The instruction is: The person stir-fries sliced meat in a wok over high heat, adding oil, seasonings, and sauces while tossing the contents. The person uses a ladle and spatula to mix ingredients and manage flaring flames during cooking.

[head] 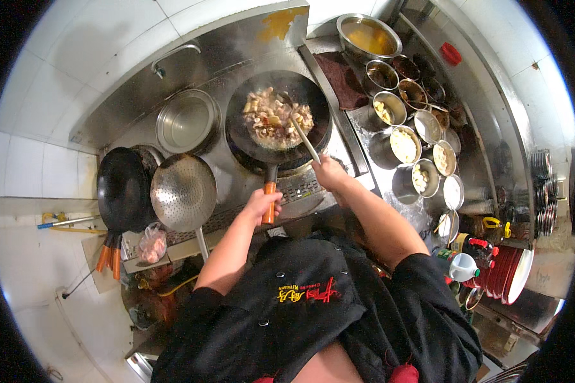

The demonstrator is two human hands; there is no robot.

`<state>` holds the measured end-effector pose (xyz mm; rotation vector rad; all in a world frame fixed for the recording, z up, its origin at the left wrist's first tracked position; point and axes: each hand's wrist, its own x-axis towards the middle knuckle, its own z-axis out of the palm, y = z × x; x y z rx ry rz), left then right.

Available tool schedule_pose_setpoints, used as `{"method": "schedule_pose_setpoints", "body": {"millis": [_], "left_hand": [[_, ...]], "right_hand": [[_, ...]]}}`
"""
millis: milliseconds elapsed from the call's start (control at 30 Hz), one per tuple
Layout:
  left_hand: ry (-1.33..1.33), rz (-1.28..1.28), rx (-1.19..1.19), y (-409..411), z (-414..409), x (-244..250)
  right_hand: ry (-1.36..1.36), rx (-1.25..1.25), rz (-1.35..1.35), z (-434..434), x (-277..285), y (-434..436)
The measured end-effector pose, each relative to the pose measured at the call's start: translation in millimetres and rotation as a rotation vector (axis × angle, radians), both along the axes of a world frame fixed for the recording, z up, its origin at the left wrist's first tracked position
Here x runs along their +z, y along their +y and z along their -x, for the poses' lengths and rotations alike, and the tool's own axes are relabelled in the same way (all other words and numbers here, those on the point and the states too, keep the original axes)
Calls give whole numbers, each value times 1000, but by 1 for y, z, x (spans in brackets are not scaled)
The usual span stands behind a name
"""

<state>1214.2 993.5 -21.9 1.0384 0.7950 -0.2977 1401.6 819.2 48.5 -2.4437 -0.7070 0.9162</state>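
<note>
A black wok sits over the stove burner in front of me. My left hand is wrapped around its orange wooden handle. Sliced meat pieces lie in the bowl of the wok in some liquid, with faint steam above. In my right hand is the pale shaft of a cooking ladle. The ladle's head is down among the meat and partly hidden by it.
Left of the wok are a metal pot of liquid, a perforated strainer, stacked black woks and a bag of pink meat. Seasoning pots, a steel basin, bottles and red-rimmed plates line the right.
</note>
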Motion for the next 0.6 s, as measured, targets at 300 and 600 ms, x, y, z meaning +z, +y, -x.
{"method": "schedule_pose_setpoints", "body": {"millis": [300,600], "left_hand": [[-22,-84,23,-26,-2,28],[38,11,40,-23,-1,38]], "right_hand": [[-471,81,87,-28,13,-53],[272,-117,-37,-9,45,-45]]}}
